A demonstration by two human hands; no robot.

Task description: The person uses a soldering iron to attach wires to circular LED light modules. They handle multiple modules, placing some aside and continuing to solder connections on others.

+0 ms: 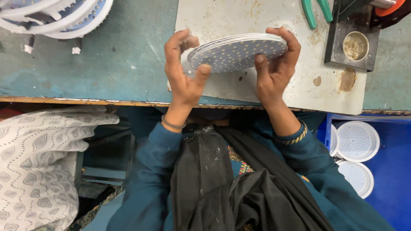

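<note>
Both my hands hold a small stack of round white boards dotted with tiny yellow chips (236,52), tilted above a worn grey plate (222,19) on the bench. My left hand (183,70) grips the stack's left edge, thumb under it and fingers curled over the far side. My right hand (276,60) clasps the right edge, thumb pressed on the dotted face. Teal sleeves and a dark scarf fill the lower view.
Several white round housings (60,17) are stacked at the top left. Green-handled pliers (314,10) and a dark block with a metal cup (355,45) lie at the top right. A blue bin (391,171) holds white dotted discs (357,141). A patterned cloth (38,167) lies left.
</note>
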